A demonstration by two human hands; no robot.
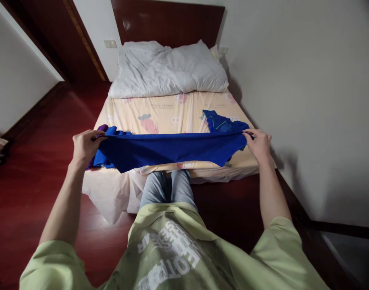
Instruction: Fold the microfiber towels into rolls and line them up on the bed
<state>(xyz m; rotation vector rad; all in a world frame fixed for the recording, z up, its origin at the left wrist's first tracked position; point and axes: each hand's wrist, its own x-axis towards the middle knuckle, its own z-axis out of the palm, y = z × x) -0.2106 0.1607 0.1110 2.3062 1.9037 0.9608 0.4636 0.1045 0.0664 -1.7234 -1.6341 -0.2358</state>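
Observation:
I hold a blue garment point(172, 149) stretched out level over the foot of the bed point(172, 112). My left hand point(85, 146) is closed on its left end, and my right hand point(258, 143) pinches its right end. The cloth hangs taut between them, with a sleeve or flap point(220, 121) with a thin green trim folded up near the right hand. A bit of purple cloth point(102, 128) shows just behind my left hand; what it belongs to is hidden.
The bed has a pale yellow cartoon-print sheet and a crumpled white duvet point(169, 68) against a dark wooden headboard point(169, 22). A white wall point(308, 100) runs along the right. Dark red wooden floor point(36, 161) lies to the left, with a doorway beyond.

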